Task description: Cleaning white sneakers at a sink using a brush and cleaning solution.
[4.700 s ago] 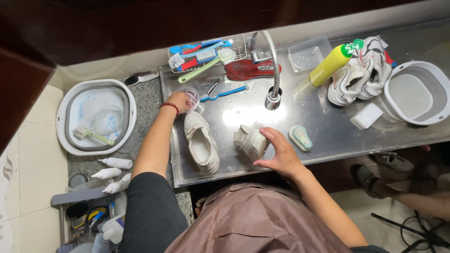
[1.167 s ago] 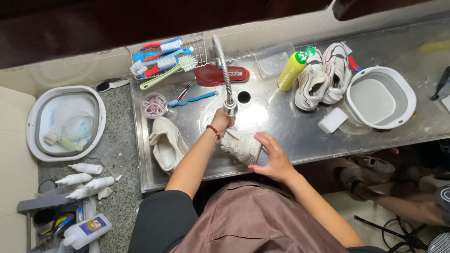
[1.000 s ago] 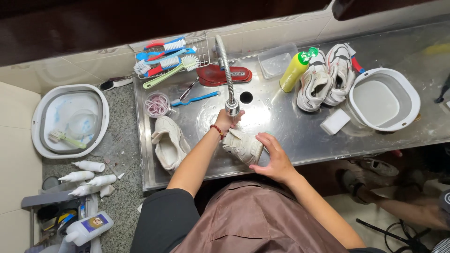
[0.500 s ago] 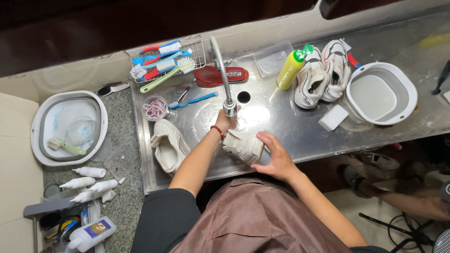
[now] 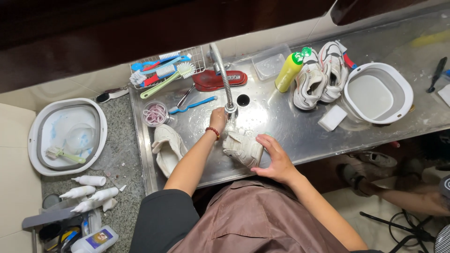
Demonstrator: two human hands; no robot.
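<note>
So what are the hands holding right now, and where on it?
The right hand grips the white sneaker along its side. The left hand is on the base of the tap.

since the earliest picture, the left hand [image 5: 218,117] is no longer out at the small cup of rings [image 5: 156,114] on the left; it now rests at the base of the tap [image 5: 224,79], just far of the white shoe [image 5: 243,149]. water now runs from the tap onto that shoe. the right hand [image 5: 276,161] holds the shoe from its near right side, with the shoe lying directly below the spout rather than to the left of it. over the last second both hands barely shift.
</note>
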